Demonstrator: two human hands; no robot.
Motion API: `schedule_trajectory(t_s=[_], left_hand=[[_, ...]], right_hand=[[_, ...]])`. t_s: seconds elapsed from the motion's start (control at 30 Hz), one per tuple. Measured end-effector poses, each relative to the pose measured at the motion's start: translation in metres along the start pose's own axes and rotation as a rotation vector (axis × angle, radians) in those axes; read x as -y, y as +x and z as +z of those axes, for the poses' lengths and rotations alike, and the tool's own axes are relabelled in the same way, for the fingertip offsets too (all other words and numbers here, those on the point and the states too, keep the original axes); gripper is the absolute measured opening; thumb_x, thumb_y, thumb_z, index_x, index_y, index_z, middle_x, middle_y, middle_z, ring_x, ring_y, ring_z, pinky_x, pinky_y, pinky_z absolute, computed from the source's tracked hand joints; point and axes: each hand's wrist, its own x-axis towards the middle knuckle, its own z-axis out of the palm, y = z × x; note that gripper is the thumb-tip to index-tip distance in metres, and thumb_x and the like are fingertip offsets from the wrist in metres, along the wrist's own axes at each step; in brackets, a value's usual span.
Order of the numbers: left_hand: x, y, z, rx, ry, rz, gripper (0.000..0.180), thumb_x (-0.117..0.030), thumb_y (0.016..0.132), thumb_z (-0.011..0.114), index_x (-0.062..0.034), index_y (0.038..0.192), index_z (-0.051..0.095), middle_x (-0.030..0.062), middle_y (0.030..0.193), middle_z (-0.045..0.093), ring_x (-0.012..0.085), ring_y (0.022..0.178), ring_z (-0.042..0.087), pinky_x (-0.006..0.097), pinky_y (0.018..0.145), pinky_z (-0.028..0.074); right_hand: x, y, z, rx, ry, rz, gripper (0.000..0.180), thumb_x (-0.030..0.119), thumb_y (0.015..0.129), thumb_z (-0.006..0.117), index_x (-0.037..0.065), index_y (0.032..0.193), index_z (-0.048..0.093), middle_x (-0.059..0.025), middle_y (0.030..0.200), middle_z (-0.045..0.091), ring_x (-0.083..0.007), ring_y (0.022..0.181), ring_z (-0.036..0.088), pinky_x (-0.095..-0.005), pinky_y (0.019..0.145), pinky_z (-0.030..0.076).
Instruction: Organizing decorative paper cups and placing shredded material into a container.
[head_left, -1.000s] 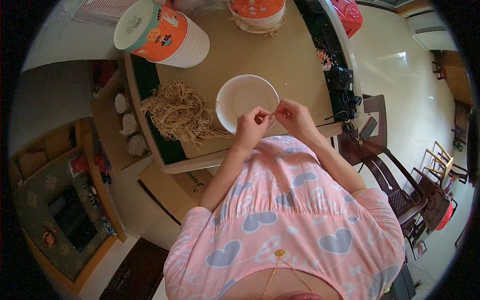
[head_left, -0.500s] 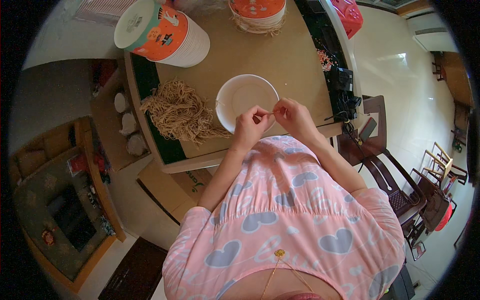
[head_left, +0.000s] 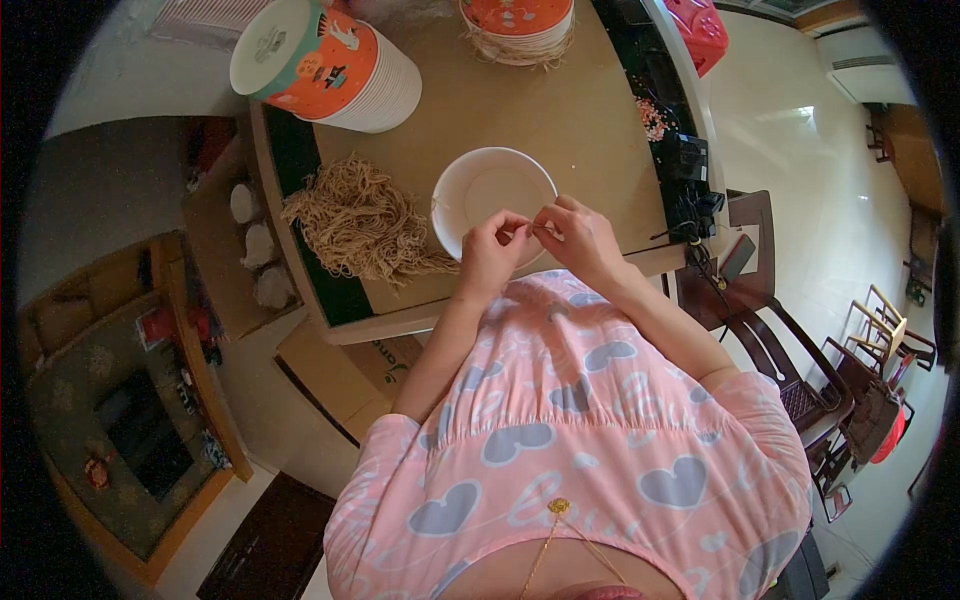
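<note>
Over the near rim of a white paper bowl (head_left: pixel 466 190), my left hand (head_left: pixel 489 254) and my right hand (head_left: pixel 582 240) meet with their fingertips pinched close together. Between them is a short bit of tan string, mostly hidden by the fingers. The bowl stands upright on the table in front of me, and its white inner bottom shows. Just left of it lies a loose, tangled heap of the same tan string (head_left: pixel 360 222), with strands trailing toward the bowl.
A tall stack of orange and green paper bowls (head_left: pixel 345 70) lies tilted at the far left of the table (head_left: pixel 500 105). Another orange stack (head_left: pixel 517 30) with string around it stands at the back. Black adapters and cables (head_left: pixel 688 160) line the right edge, beside a chair (head_left: pixel 790 370).
My hands have drawn closer together, the right one shifting slightly left. Less of the string shows between the fingertips. The bowl and the string heap stay in place.
</note>
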Motion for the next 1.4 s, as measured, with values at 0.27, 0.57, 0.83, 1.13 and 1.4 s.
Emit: schedule_trajectory(t_s=[0.27, 0.57, 0.83, 1.13, 1.4], left_hand=[[-0.008, -0.002, -0.003, 0.038, 0.021, -0.051, 0.012, -0.01, 0.081, 0.063, 0.0011, 0.087, 0.065, 0.007, 0.074, 0.067, 0.0117, 0.065, 0.063, 0.026, 0.061, 0.049], [0.001, 0.0, -0.002, -0.015, 0.003, -0.01, 0.009, -0.01, 0.081, 0.062, -0.0011, 0.083, 0.064, 0.006, 0.071, 0.066, 0.0109, 0.062, 0.063, 0.026, 0.059, 0.049], [0.002, 0.001, -0.004, -0.013, -0.001, 0.014, 0.01, -0.011, 0.082, 0.061, -0.0006, 0.081, 0.063, 0.0061, 0.069, 0.066, 0.0122, 0.062, 0.063, 0.027, 0.058, 0.049], [0.007, 0.001, -0.004, -0.021, -0.009, 0.008, 0.008, -0.008, 0.082, 0.061, -0.0004, 0.082, 0.062, 0.0069, 0.07, 0.066, 0.0131, 0.063, 0.063, 0.027, 0.06, 0.049], [0.008, 0.0, -0.005, -0.053, -0.065, -0.012, 0.008, -0.008, 0.083, 0.061, -0.0003, 0.082, 0.062, 0.0051, 0.07, 0.065, 0.0107, 0.059, 0.06, 0.025, 0.054, 0.047]], right_hand=[[-0.004, 0.0, 0.002, -0.004, -0.009, -0.004, 0.008, 0.015, 0.078, 0.062, 0.007, 0.08, 0.062, -0.0112, 0.081, 0.058, -0.033, 0.075, 0.06, -0.0416, 0.064, 0.048], [-0.008, 0.0, 0.004, -0.006, -0.011, -0.035, 0.006, 0.012, 0.077, 0.061, 0.007, 0.081, 0.059, -0.0111, 0.082, 0.058, -0.033, 0.075, 0.06, -0.0418, 0.064, 0.048], [0.0, -0.001, 0.003, -0.021, -0.006, -0.025, 0.007, 0.012, 0.077, 0.061, 0.007, 0.081, 0.058, -0.0118, 0.082, 0.057, -0.0336, 0.072, 0.06, -0.0418, 0.062, 0.048], [-0.007, 0.004, 0.013, -0.018, 0.102, -0.068, 0.008, 0.01, 0.08, 0.058, 0.006, 0.087, 0.056, -0.0146, 0.083, 0.06, -0.0359, 0.073, 0.06, -0.0429, 0.062, 0.049], [-0.001, 0.007, 0.01, -0.031, 0.149, -0.059, 0.009, 0.007, 0.08, 0.059, 0.003, 0.085, 0.053, -0.0175, 0.079, 0.06, -0.0364, 0.073, 0.06, -0.0411, 0.06, 0.048]])
